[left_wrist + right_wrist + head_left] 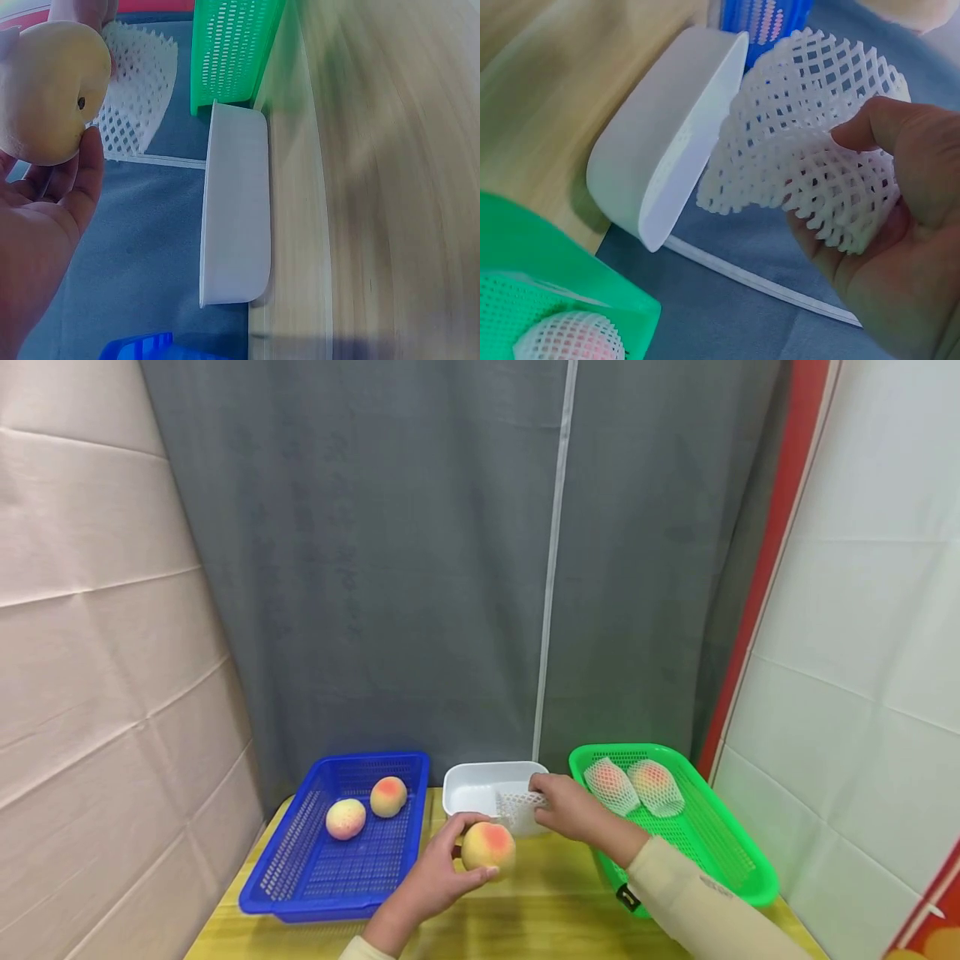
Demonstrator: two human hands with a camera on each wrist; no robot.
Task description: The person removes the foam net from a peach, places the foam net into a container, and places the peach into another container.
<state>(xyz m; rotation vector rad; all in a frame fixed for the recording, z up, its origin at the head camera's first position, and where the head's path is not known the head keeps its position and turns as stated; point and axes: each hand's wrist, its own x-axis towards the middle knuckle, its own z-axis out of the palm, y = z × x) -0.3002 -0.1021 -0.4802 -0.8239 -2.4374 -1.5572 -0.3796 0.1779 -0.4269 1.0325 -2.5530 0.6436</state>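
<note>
My left hand [442, 875] grips a yellow peach [487, 850] with a red blush, held above the table in front of the white tub [480, 777]. In the left wrist view the peach [56, 94] shows a small dark pit mark. My right hand [573, 810] pinches a white foam net sleeve [517, 810] beside the peach. Seen from the right wrist, that sleeve [810, 127] hangs spread between thumb and fingers, with no fruit visible inside. Peach and sleeve are close together; the head view does not show whether they touch.
At left, a blue basket [300, 906] holds two bare peaches [346, 819]. A green basket [731, 852] at right holds two peaches in foam nets [656, 788]. Behind the yellow wood-grain table [558, 902] hangs a grey curtain [375, 568].
</note>
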